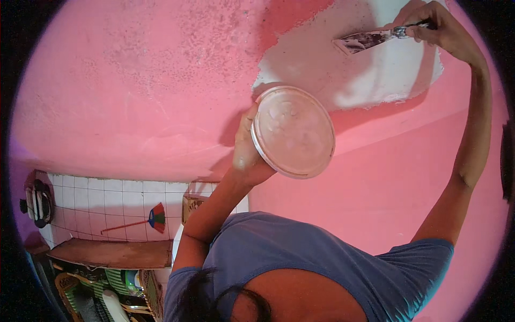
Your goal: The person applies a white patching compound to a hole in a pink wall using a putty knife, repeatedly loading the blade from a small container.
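Note:
My left hand (245, 147) is closed round the edge of a round pale plastic lid (295, 131), held up before the pink wall (177, 102). Small lumps of whitish paste sit on the lid's face. At the upper right, my right hand (448, 35) grips the handle of a putty knife (370, 41). Its flat blade, smeared with paste, lies against or very close to a white plastered patch (306, 61) on the wall; I cannot tell whether it touches. The patch has ragged edges, and shadows of my arm fall across it.
Blistered, rough paint (198, 48) covers the wall left of the patch. At the lower left are white tiles (129, 201), a broom (156, 217) with coloured bristles, a brown wooden board (115, 253) and a woven chair (67, 284) with things piled by it.

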A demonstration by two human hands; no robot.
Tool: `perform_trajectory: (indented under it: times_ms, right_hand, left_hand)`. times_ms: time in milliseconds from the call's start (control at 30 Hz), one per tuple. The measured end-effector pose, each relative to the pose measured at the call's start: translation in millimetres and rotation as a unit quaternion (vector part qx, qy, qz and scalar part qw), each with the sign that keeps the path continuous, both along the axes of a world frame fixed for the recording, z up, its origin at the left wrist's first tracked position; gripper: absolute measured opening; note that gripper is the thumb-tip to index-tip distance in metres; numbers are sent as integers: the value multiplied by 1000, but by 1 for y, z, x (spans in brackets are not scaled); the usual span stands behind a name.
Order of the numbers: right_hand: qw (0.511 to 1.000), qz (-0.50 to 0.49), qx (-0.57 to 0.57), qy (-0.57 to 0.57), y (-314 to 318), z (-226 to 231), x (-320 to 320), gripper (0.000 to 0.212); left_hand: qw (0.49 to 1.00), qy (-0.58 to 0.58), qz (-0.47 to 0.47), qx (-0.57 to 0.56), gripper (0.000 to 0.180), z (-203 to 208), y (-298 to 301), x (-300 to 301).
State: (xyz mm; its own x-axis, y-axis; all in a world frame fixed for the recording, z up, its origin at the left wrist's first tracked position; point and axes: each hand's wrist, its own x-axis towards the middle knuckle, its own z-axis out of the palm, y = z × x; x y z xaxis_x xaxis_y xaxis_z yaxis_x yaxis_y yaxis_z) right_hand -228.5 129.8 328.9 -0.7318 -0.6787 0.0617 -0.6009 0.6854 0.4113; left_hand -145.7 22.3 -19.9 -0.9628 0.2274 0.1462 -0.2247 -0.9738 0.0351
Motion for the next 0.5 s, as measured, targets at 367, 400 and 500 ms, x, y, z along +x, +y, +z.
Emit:
perform_trajectory:
  times_ms: [367, 400, 500]
  right_hand:
    - [997, -51, -4, -60, 49, 13, -34, 26]
    - [998, -33, -23, -47, 50, 7, -37, 26]
    - [997, 5, -63, -39, 58, 11, -46, 26]
  left_hand:
    - [998, -16, -45, 39, 64, -8, 7, -3]
    - [998, -16, -42, 38, 64, -7, 7, -2]
    - [999, -21, -41, 28, 64, -4, 8, -1]
